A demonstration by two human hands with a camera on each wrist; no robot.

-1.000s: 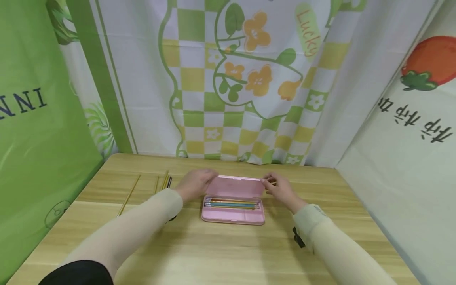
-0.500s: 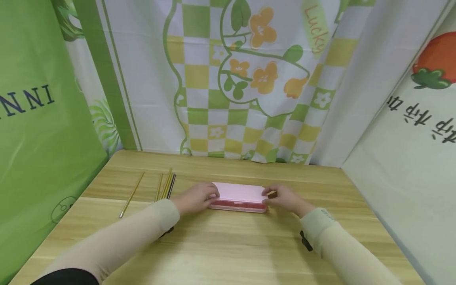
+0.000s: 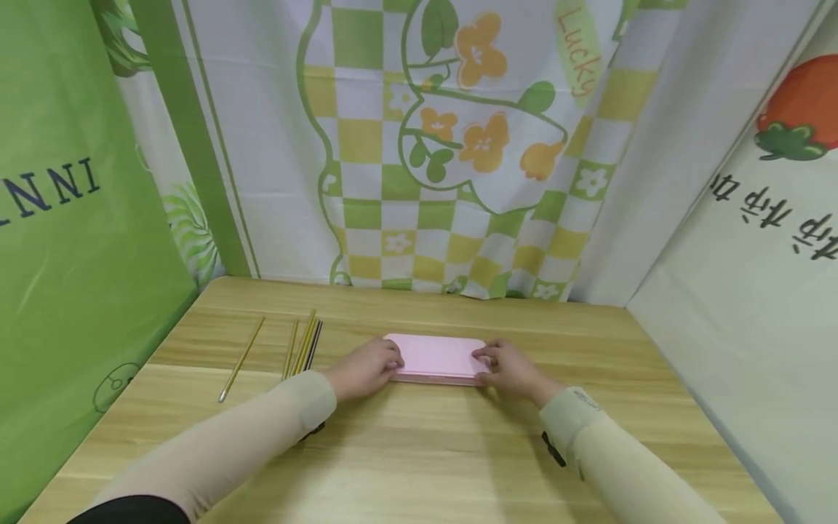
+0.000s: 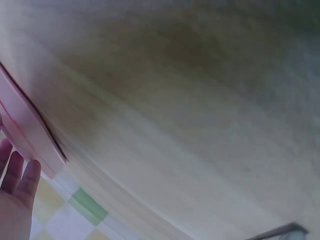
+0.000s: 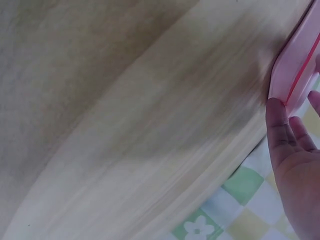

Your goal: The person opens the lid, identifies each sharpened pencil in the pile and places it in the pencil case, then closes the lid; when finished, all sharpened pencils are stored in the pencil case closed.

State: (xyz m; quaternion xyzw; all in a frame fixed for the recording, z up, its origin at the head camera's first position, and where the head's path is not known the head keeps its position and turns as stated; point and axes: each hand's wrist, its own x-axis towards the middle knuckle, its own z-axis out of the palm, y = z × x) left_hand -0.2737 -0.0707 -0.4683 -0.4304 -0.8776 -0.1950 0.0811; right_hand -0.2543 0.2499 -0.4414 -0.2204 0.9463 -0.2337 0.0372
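A pink pencil case [image 3: 437,355] lies on the wooden table with its lid down over the base; its contents are hidden. My left hand [image 3: 366,366] holds the left end, with fingers at the lid's edge. At the opposite end my right hand [image 3: 513,370] grips the corner, fingertips on the lid and thumb by the front edge. The left wrist view shows the left fingers [image 4: 29,175] against the side of the case [image 4: 31,130]. In the right wrist view a fingertip [image 5: 276,105] meets the case's end, where a thin red line marks the seam.
Left of the case, several yellow pencils [image 3: 302,348] and dark pencils [image 3: 315,344] lie in a bunch, partly behind the left sleeve. One more yellow pencil [image 3: 241,359] lies apart, farther left. A checkered curtain [image 3: 452,218] hangs behind the wooden table [image 3: 419,451].
The lid, which stood raised with pencils showing inside, has swung down toward me onto the base. Both hands came down with it, and the right hand has shifted slightly inward over the lid.
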